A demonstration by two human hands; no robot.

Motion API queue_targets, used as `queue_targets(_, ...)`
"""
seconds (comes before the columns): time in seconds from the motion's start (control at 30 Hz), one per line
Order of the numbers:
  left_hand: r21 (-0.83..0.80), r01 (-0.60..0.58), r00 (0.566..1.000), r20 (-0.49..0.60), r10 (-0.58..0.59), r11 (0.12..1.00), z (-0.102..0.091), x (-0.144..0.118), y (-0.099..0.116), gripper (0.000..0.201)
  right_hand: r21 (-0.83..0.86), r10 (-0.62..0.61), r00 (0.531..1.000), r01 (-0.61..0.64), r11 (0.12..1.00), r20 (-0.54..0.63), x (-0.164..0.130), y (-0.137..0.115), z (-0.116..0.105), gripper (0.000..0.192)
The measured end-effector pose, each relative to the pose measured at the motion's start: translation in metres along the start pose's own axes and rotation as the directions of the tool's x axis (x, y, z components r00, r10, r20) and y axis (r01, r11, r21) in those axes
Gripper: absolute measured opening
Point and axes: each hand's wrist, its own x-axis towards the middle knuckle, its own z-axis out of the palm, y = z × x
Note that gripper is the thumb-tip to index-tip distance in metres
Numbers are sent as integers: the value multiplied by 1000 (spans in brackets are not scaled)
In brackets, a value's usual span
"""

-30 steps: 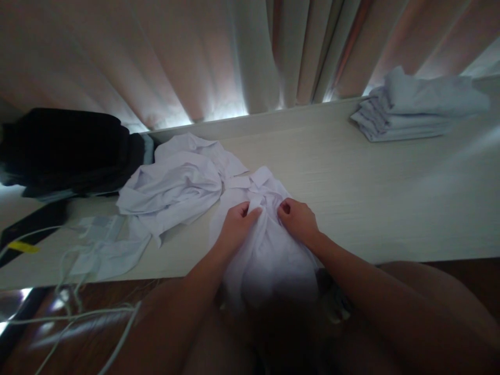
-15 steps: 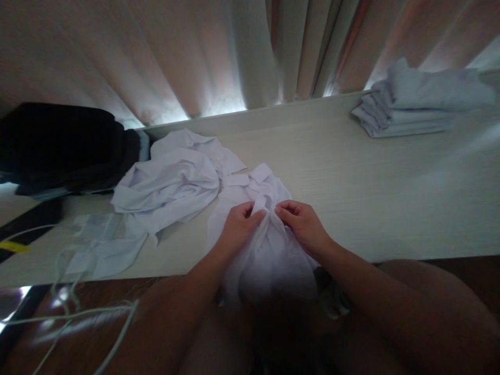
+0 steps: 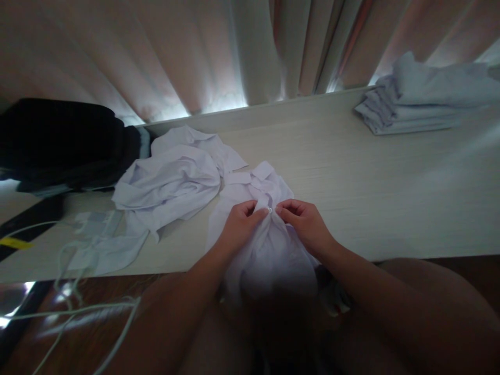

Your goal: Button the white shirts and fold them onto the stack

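Note:
A white collared shirt (image 3: 269,265) lies with its collar on the table, and its lower part hangs over the near edge toward my lap. Thumb and fingers of my left hand (image 3: 244,221) pinch the left side of its front placket. Opposite, my right hand (image 3: 302,219) pinches the right side, fingertips a short gap apart from the left ones. A small pale button (image 3: 269,210) shows between the two thumbs. Whether it sits in a buttonhole I cannot tell. The shirt's bottom fades into shadow.
Crumpled white shirts (image 3: 172,182) lie just left of my hands. Farther left sits a stack of black clothes (image 3: 66,146), with a white power strip and cords (image 3: 96,224) in front. Folded white shirts (image 3: 425,99) are piled at the back right, by the curtain (image 3: 187,52).
Both hands keep their pinch on the shirt front with hardly any movement. The button between the thumbs shows more clearly now. The view has shifted slightly.

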Motion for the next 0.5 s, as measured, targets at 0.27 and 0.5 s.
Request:
queue_targets(0.27, -28, 21, 999, 29, -20, 999, 0, 0, -1, 27, -123, -66, 998, 65, 990, -9, -3, -3, -2, 16)
queue_targets(0.5, -158, 126, 990, 83, -114, 979, -1, -2, -1, 30, -97, -76, 997, 79, 992, 32, -2, -2, -4, 16)
